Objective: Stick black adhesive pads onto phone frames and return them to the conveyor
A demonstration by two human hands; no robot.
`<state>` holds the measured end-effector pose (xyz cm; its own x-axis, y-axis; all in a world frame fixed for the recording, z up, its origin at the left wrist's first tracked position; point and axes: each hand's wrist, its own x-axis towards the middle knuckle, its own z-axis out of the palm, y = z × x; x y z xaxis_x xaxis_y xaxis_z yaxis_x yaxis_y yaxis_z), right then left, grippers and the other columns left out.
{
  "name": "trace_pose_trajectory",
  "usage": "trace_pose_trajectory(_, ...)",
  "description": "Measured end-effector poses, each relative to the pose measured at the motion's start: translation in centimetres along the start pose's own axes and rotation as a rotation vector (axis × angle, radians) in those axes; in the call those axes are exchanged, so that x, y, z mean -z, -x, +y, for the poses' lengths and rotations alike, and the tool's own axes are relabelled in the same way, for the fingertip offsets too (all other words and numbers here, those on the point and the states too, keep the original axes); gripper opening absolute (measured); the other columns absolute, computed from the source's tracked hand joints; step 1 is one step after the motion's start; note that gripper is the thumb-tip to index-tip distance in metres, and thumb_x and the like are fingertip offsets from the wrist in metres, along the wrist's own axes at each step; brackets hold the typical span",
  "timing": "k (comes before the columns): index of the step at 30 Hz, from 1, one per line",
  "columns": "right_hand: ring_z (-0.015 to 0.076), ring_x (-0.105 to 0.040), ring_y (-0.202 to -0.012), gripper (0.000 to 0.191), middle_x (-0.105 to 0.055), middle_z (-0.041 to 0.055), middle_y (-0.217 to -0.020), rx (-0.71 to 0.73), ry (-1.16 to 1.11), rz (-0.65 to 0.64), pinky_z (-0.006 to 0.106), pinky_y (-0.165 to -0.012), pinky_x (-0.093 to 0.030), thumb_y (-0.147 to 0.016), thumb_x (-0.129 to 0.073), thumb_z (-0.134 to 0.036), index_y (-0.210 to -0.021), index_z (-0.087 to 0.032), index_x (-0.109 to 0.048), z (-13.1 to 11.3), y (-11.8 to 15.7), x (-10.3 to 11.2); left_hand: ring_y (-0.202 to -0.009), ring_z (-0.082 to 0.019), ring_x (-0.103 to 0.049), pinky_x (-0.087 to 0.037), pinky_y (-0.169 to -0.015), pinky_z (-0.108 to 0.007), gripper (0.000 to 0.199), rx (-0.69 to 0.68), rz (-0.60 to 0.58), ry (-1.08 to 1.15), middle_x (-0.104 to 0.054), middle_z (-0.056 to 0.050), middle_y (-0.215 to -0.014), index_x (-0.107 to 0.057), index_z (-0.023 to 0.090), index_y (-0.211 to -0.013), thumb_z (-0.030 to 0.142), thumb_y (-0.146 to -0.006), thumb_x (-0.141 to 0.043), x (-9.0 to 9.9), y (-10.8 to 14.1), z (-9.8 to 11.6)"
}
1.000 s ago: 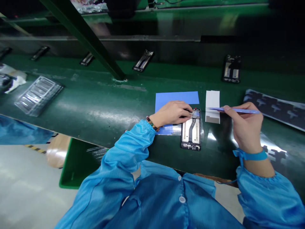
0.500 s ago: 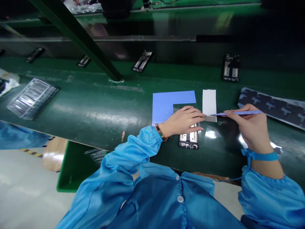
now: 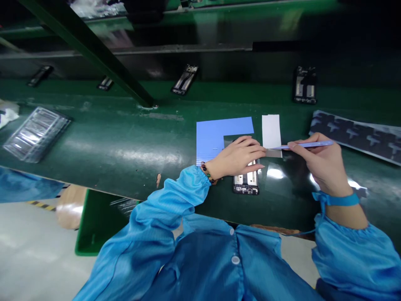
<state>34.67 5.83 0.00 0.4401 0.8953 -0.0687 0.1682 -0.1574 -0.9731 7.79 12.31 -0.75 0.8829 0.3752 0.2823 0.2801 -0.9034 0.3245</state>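
My left hand (image 3: 236,158) lies palm down with fingers stretched over an opened phone (image 3: 246,189), whose lower end shows below it. Its fingertips touch the left edge of a white paper strip (image 3: 271,130) with a greyish lower band. In my right hand (image 3: 324,161) is a pair of blue tweezers (image 3: 308,144), pinched between thumb and fingers. The thin tip points left, across the strip's lower part, close to my left fingertips. A blue L-shaped sheet (image 3: 209,136) lies against the phone's upper left side. My left hand hides most of the phone.
Opened phones (image 3: 184,80) lie along the back of the green bench, another phone (image 3: 305,85) at right. A dark patterned sheet (image 3: 354,133) lies right, stacked clear trays (image 3: 36,133) left. A green post (image 3: 103,62) slants down at back left. Below the edge stands a green bin (image 3: 82,228).
The whole view has shifted slightly. My right hand and the tweezers have moved a little left over the strip's lower part. My left hand stays over the phone.
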Motion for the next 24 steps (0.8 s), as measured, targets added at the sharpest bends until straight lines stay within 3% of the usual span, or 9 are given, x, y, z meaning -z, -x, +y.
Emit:
trace_pose_trajectory(3,0.0217,-0.078,-0.082,0.060,-0.080,0.0031,-0.083,-0.019,-0.035,0.015,0.037,-0.077,-0.062,-0.052,-0.111,-0.053,-0.075,-0.024,-0.064,-0.1,-0.3,0.0,-0.140,-0.031,-0.067,-0.045,-0.132,-0.054,0.047,-0.008,0.017,-0.005,-0.078,-0.009,-0.148,-0.075,0.016,-0.141,0.049,-0.119,-0.052,-0.1,0.0,0.0)
trace_pose_trajectory(8,0.0230,-0.079,-0.086,0.057,-0.077,0.0010,-0.082,0.021,-0.189,0.044,0.049,-0.101,-0.064,-0.055,-0.113,-0.048,-0.073,-0.026,-0.063,-0.5,0.1,0.5,-0.139,-0.029,-0.069,-0.047,-0.130,-0.054,0.042,0.023,0.073,0.040,-0.078,-0.011,-0.147,-0.076,0.018,-0.138,0.047,-0.118,-0.053,-0.3,0.2,-0.3)
trace_pose_trajectory(11,0.0254,-0.079,-0.088,0.046,-0.076,0.0009,-0.083,0.051,-0.188,0.002,0.052,-0.105,-0.065,-0.066,-0.108,-0.042,-0.073,-0.030,-0.064,-0.9,3.3,0.2,-0.136,-0.028,-0.069,-0.049,-0.127,-0.054,0.037,0.081,0.123,0.056,-0.077,-0.012,-0.146,-0.077,0.020,-0.136,0.044,-0.118,-0.055,-0.3,0.4,-0.8)
trace_pose_trajectory(14,0.0257,-0.082,-0.093,0.042,-0.080,0.0011,-0.089,0.025,-0.181,-0.081,0.053,-0.107,-0.064,-0.076,-0.103,-0.036,-0.077,-0.027,-0.062,-0.6,8.4,-1.0,-0.135,-0.029,-0.069,-0.049,-0.126,-0.054,0.037,0.101,0.148,0.059,-0.077,-0.014,-0.144,-0.077,0.018,-0.133,0.044,-0.117,-0.056,-0.3,0.6,-1.3)
trace_pose_trajectory(17,0.0223,-0.081,-0.087,0.040,-0.076,-0.0015,-0.080,0.032,-0.159,-0.127,0.056,-0.117,-0.059,-0.084,-0.098,-0.036,-0.077,-0.025,-0.061,0.3,12.6,-2.5,-0.136,-0.031,-0.068,-0.050,-0.123,-0.054,0.037,0.098,0.128,0.069,-0.076,-0.014,-0.143,-0.078,0.019,-0.131,0.045,-0.117,-0.056,-0.5,0.6,-1.4)
trace_pose_trajectory(20,0.0219,-0.081,-0.089,0.037,-0.075,-0.0017,-0.078,0.075,-0.112,-0.133,0.056,-0.119,-0.057,-0.087,-0.096,-0.035,-0.078,-0.025,-0.062,1.1,14.1,-3.4,-0.138,-0.033,-0.066,-0.053,-0.118,-0.055,0.035,0.104,0.102,0.078,-0.075,-0.015,-0.146,-0.079,0.020,-0.129,0.042,-0.117,-0.055,-0.6,0.6,-1.3)
trace_pose_trajectory(24,0.0223,-0.080,-0.092,0.036,-0.074,-0.0005,-0.080,0.096,-0.056,-0.173,0.050,-0.109,-0.062,-0.089,-0.094,-0.035,-0.078,-0.025,-0.062,1.2,13.9,-3.6,-0.139,-0.033,-0.065,-0.056,-0.112,-0.052,0.032,0.108,0.105,0.090,-0.074,-0.016,-0.145,-0.079,0.018,-0.128,0.038,-0.116,-0.056,-0.7,0.6,-1.2)
